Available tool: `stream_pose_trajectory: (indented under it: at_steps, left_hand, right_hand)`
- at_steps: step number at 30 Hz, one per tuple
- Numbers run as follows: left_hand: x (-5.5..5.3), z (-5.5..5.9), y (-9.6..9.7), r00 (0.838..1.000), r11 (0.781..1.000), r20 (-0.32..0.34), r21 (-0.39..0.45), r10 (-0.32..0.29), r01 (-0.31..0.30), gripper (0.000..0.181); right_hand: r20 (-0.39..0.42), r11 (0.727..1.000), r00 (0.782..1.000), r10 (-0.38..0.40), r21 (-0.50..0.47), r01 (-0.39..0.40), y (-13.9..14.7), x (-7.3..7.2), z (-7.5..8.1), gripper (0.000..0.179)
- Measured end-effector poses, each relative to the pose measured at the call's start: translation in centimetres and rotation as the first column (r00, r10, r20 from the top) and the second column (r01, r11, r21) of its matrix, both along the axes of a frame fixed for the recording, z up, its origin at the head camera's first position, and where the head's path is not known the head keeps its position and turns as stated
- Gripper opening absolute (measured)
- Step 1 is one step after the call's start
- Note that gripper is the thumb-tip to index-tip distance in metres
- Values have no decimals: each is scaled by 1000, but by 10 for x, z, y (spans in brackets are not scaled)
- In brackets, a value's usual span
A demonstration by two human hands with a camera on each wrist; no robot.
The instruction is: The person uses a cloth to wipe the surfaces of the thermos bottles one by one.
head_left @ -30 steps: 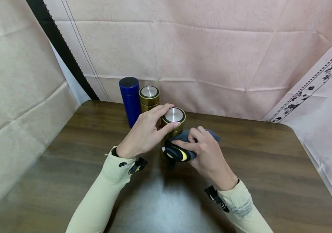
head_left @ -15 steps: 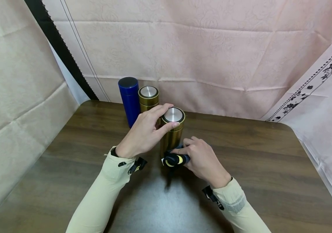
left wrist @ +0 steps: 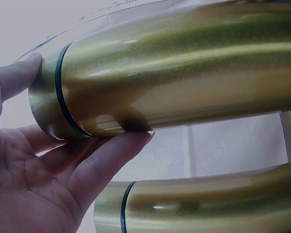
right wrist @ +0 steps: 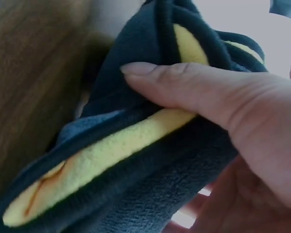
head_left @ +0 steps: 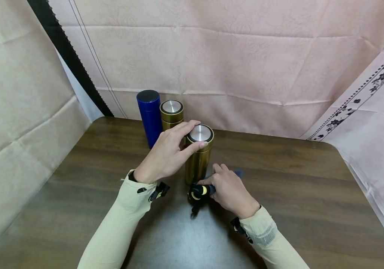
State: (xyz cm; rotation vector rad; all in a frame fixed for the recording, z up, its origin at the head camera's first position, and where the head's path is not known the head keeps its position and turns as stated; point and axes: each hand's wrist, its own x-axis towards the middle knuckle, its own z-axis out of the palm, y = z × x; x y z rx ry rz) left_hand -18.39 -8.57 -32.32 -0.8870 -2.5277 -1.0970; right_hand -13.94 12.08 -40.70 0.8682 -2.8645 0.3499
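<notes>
Fingers and thumb of the left hand span the lid end of the front gold vacuum flask, pinching it from both sides while it stands upright. The right hand grasps a folded dark-blue cloth with yellow inside, its thumb pressed across the folds. In the head view the cloth overlaps the flask's lower front; whether it touches there cannot be told.

The step looks like wiping the lower body. Done well, it probably wants the left grip firm at the top, since a push so low could slide the base, and a broad face of cloth against the metal, not only its black edge.

Behind the front flask and to its left stand a second gold flask and, beyond that, a blue flask with a black lid; strokes best stay clear of both.
</notes>
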Motion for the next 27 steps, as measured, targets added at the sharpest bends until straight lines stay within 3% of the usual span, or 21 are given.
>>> stream_pose_trajectory:
  at_steps: [3, 10, 13, 19, 23, 27]
  left_hand:
    - [0, 1, 0, 1000, 1000, 6, -1, 3, -3, 55]
    - [-1, 2, 1, 1000, 1000, 16, -7, 6, -6, 57]
    - [-1, 2, 1, 1000, 1000, 26, -4, 7, -7, 58]
    - [0, 0, 0, 999, 1000, 32, -5, 11, -11, 58]
    - [0, 0, 0, 999, 1000, 28, 2, 16, -16, 58]
    - [1, 0, 1, 1000, 1000, 25, 5, 16, -16, 57]
  right_hand:
    - [19, 1000, 1000, 2, 31, -3, -1, 1, -2, 47]
    - [173, 996, 985, -22, 88, 6, 0, 5, 2, 52]
    - [178, 994, 984, -12, 108, -8, 0, 4, 3, 54]
    - [105, 991, 994, 9, 129, -22, -1, 4, 9, 59]
    - [-8, 998, 1000, 3, 68, -2, 2, 8, 21, 59]
    - [-141, 1000, 990, 14, 9, -13, 3, 14, 34, 59]
